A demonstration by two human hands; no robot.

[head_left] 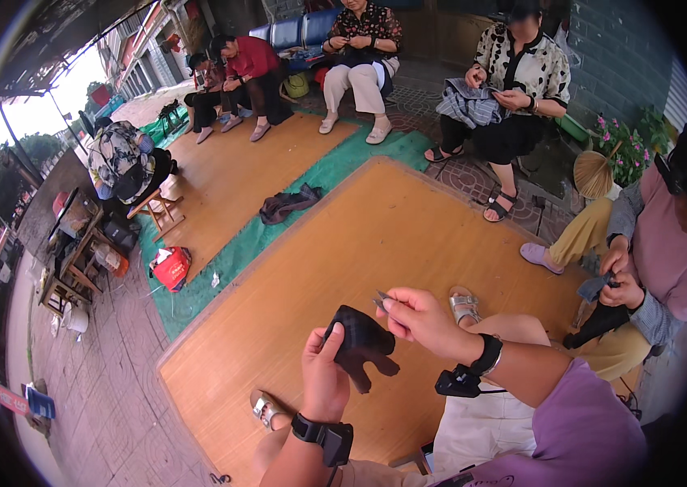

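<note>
My left hand [325, 380] holds up a piece of dark cloth [362, 341], thumb on its face and fingers behind. Two short flaps hang from the cloth's lower edge, and a faint check pattern shows on it. Just to the right and a little higher, my right hand [425, 325] pinches a small pointed dark tool [381, 300], too small to tell its kind. The tool's tip points up and left, apart from the cloth. Both hands are above my lap and the wooden board.
A large wooden board [343, 235] covers the floor, beside green sheeting [230, 252]. A dark garment [288, 203] and a red bag [170, 268] lie there. Close on my right, a person [668, 219] handles dark cloth; others sit farther off. A plant [632, 150] stands by the wall.
</note>
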